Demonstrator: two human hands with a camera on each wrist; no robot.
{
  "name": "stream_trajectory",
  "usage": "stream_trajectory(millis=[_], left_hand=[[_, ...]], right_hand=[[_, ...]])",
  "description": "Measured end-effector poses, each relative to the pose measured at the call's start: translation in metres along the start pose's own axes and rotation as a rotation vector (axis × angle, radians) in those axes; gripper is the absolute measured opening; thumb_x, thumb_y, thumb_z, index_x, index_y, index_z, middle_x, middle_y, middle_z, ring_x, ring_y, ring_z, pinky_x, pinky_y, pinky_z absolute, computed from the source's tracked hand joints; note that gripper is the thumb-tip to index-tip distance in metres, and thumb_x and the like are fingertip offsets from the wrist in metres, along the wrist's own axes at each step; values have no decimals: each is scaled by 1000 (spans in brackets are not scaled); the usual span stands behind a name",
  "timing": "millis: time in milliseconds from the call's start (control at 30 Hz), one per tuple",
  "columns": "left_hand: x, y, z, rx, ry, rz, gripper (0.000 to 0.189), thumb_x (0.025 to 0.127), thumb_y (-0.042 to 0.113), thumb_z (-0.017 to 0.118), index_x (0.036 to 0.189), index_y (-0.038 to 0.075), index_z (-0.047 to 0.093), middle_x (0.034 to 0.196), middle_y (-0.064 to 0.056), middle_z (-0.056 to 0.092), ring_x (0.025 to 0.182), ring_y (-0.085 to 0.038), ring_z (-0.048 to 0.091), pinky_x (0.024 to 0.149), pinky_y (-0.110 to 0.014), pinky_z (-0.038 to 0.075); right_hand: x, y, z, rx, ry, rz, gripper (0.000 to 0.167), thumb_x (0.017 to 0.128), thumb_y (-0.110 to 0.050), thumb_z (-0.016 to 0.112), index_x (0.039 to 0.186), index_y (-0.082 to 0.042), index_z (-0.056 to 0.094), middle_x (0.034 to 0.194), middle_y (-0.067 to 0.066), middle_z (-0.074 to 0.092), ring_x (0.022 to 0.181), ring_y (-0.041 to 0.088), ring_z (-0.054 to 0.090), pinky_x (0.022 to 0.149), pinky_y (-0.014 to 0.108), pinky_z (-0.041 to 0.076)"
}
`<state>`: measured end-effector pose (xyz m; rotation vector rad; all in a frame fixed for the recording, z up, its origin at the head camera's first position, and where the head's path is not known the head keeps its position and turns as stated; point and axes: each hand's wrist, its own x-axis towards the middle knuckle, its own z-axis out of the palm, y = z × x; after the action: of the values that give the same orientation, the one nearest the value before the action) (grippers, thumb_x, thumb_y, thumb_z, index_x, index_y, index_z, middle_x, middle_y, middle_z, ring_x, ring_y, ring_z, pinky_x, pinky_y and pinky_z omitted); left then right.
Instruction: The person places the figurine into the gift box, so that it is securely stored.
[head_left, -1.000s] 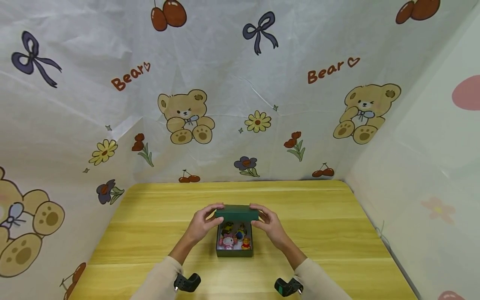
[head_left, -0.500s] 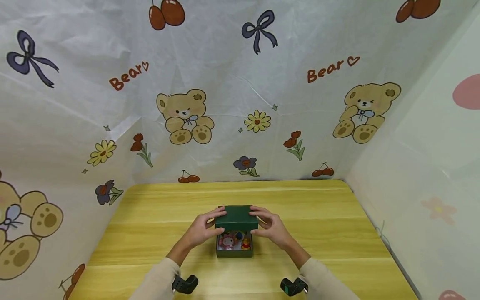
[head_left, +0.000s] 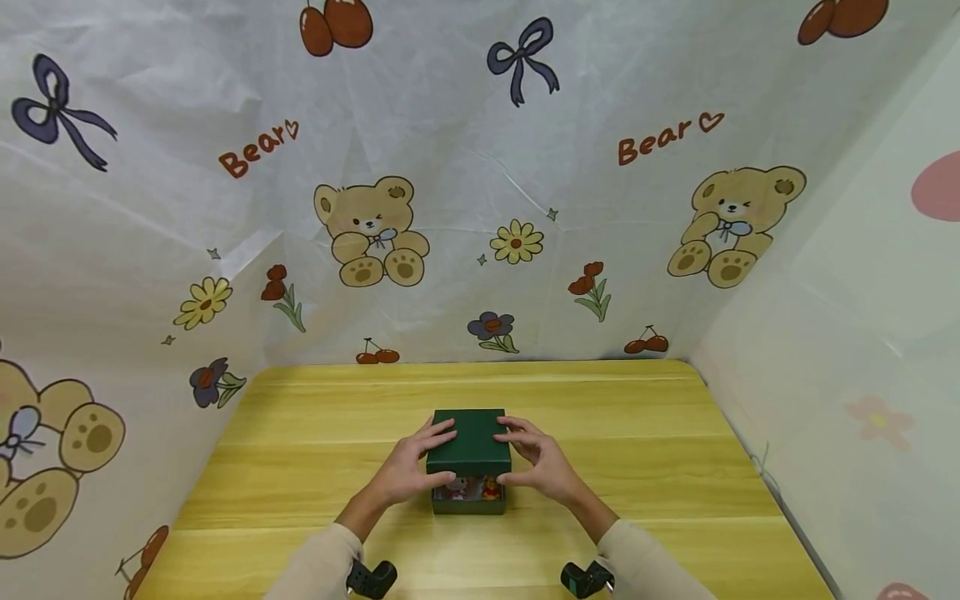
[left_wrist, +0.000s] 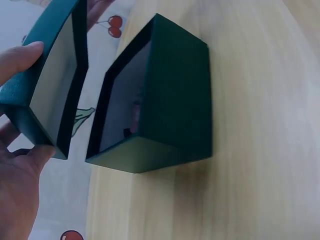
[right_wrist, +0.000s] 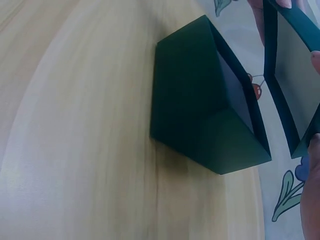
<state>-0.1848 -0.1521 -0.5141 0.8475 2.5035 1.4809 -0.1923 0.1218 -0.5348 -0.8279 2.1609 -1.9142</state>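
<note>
A dark green box lid point(head_left: 468, 440) is held level above a matching open box point(head_left: 468, 507) on the table. My left hand point(head_left: 411, 467) grips the lid's left side, thumb low at the front corner and fingers on top. On the opposite side my right hand point(head_left: 542, 468) grips it the same way. Both wrist views show a gap between the lid point(left_wrist: 55, 75) and the box point(left_wrist: 175, 95). Inside the box, a small red and yellow figure point(head_left: 491, 488) and a pinkish-white figure point(head_left: 457, 488) show at the front; the lid hides whatever lies farther back.
The box stands on a yellow wood-grain table point(head_left: 300, 433). A white cloth point(head_left: 465, 150) printed with bears, bows and flowers hangs behind it. A pale wall point(head_left: 847, 333) rises on the right, with a thin cable point(head_left: 772, 483) along the table's edge.
The lid has tipped from steeply tilted to nearly level and come over the box, covering the rear figures. Both hands have moved with it, keeping their hold.
</note>
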Motion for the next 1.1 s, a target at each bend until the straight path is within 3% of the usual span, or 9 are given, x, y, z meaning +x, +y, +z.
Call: stream_trajectory(millis=[167, 333, 467, 600, 767, 867, 1000, 1100], left_hand=[[-2, -2, 8, 66, 32, 15, 64, 81, 19, 78, 135, -3, 53, 149, -17, 40, 141, -47, 14, 103, -70, 24], [-2, -3, 13, 120, 18, 9, 68, 78, 21, 80, 136, -2, 53, 149, -18, 38, 141, -49, 12, 101, -71, 26], [-3, -6, 16, 158, 11, 42, 71, 76, 23, 82, 136, -2, 52, 149, -19, 38, 140, -52, 12, 98, -72, 29], [-4, -9, 18, 192, 10, 75, 72, 75, 23, 83, 135, -3, 53, 149, -20, 38, 138, -54, 13, 97, -70, 32], [-6, -11, 21, 220, 11, 90, 71, 74, 19, 84, 134, -4, 53, 148, -21, 38, 138, -55, 13, 97, -67, 35], [-7, -12, 22, 224, 14, 86, 72, 74, 20, 84, 134, -3, 53, 149, -20, 37, 138, -54, 13, 97, -66, 36], [-9, -14, 23, 231, 23, 98, 72, 73, 21, 84, 134, -3, 54, 149, -20, 37, 138, -54, 12, 96, -66, 37], [-10, -17, 25, 240, 27, 114, 73, 73, 20, 85, 134, -4, 54, 149, -21, 37, 138, -55, 13, 95, -66, 38]], right_hand=[[-1, -5, 3, -26, -12, 8, 51, 76, 1, 78, 124, 5, 60, 148, 23, 34, 141, 41, 23, 108, 47, 25], [-4, -3, 4, -71, -23, 10, 50, 76, 1, 78, 124, 3, 61, 148, 22, 34, 140, 43, 23, 107, 52, 26], [-6, 9, 4, -107, -24, -1, 49, 76, -4, 79, 123, 0, 63, 149, 18, 35, 140, 43, 23, 106, 53, 28], [-8, 7, 7, -170, -12, -2, 49, 75, -1, 80, 121, -1, 65, 149, 17, 36, 139, 43, 26, 104, 53, 31], [-10, -12, 13, -210, -23, -36, 48, 73, 6, 79, 118, 7, 64, 146, 27, 36, 135, 48, 29, 102, 52, 34], [-11, -17, 15, -218, -35, -45, 47, 74, 6, 78, 118, 10, 63, 145, 31, 35, 133, 50, 31, 104, 46, 37], [-11, -1, 15, -254, -31, -47, 48, 74, 3, 79, 119, 5, 64, 148, 26, 35, 135, 47, 32, 104, 36, 38], [-12, 13, 14, -282, -29, -57, 49, 74, -2, 81, 120, -1, 66, 150, 20, 36, 135, 44, 33, 104, 35, 39]])
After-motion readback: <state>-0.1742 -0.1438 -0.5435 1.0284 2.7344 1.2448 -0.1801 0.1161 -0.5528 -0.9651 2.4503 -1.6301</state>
